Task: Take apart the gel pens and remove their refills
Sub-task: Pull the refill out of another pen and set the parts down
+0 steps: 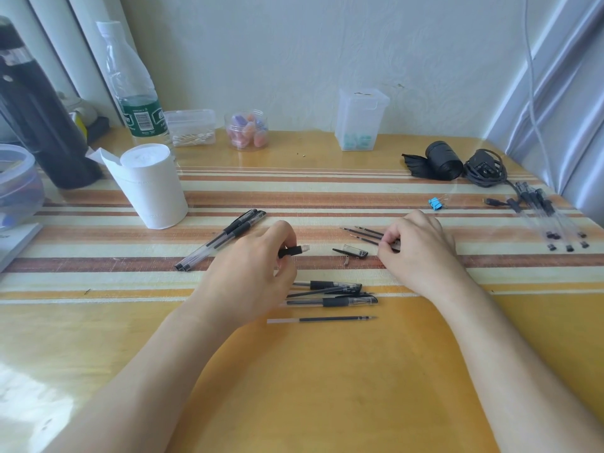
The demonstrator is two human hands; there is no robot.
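Head view. We judge the task roughly half done. Stripped barrels lie far right, near the edge of the tabletop. Pulled refills lie at centre, with a stray refill nearer us. The left grip is closed round an open pen. The right grip pinches the refills at their ends. Two whole pens remain at left, and more pens lie beside the left wrist. Free room lies toward us.

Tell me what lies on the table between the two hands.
Head view: a loose pen cap and a small pen tip lie between the left hand and the right hand; refills poke in behind them.
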